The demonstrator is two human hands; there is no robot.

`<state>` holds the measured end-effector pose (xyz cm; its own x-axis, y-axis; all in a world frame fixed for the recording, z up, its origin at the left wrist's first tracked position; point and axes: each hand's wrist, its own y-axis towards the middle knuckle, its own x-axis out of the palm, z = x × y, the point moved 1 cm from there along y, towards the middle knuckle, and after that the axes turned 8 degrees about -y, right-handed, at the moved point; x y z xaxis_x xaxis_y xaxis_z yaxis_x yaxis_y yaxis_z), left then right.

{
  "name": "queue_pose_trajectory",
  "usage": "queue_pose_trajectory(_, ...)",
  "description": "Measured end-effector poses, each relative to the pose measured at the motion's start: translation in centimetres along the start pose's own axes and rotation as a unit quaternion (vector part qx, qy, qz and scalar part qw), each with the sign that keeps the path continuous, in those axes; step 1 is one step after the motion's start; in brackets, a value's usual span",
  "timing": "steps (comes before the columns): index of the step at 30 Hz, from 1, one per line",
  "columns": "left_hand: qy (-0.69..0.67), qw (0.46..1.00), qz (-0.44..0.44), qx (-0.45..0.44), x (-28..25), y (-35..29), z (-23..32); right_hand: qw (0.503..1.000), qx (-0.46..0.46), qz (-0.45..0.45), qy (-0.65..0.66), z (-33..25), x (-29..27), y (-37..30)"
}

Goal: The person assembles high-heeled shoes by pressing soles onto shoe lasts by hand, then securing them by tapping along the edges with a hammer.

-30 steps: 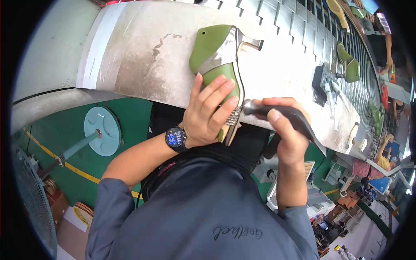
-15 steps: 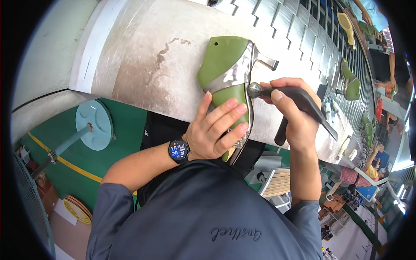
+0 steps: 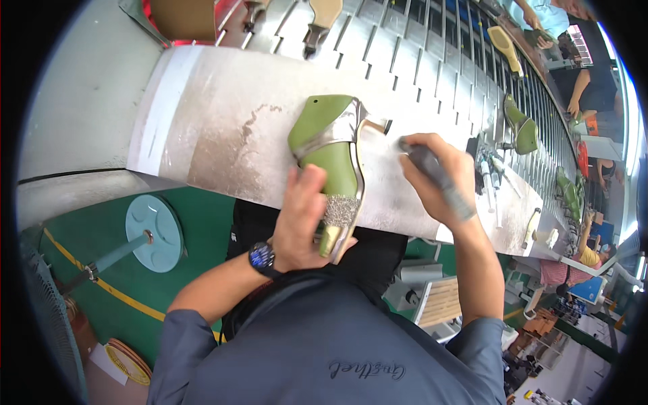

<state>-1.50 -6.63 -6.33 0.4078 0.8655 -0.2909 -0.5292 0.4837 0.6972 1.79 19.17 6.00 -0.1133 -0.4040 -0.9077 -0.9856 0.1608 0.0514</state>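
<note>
A high-heeled shoe on a green last (image 3: 341, 165) lies on its side at the bench's near edge. It has a silver strap, a glittery band and a gold toe; its sole and slim heel face right. Beside its toe end is my left hand (image 3: 297, 219), fingers stretched out and smeared by motion, thumb near the toe. To the right, apart from the shoe, my right hand (image 3: 449, 179) is wrapped round a dark-handled hammer (image 3: 432, 169), also blurred. The hammer's head is partly hidden by the fingers.
The worn metal bench top (image 3: 223, 142) meets a slatted conveyor (image 3: 398, 61) holding other lasts (image 3: 521, 128). Small tools (image 3: 489, 172) lie right of my right hand. A blue round-seated stool (image 3: 155, 233) stands at left. Other people work at far right.
The hammer has come away from the shoe's sole edge to the right. My left hand has slid off the shoe's side toward its toe, uncovering the glittery band. The view has shifted.
</note>
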Motion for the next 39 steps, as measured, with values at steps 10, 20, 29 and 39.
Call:
queue_pose_trajectory(10,-0.587,0.741,0.104,-0.309,-10.0,2.8,-1.8,0.694,0.216,-0.079,0.683,-0.6,4.3,-6.0)
queue_pose_trajectory(20,0.186,0.967,-0.02,-0.171,-6.8,5.1,-4.5,0.674,0.216,0.175,0.685,0.2,3.9,0.7)
queue_pose_trajectory(29,0.218,0.966,-0.084,-0.114,-6.1,6.3,-3.9,0.9,0.337,0.276,0.018,12.9,1.5,11.7)
queue_pose_trajectory(39,0.239,0.931,-0.125,-0.245,-2.7,18.7,-13.2,0.971,0.109,0.149,0.149,6.6,5.7,10.2)
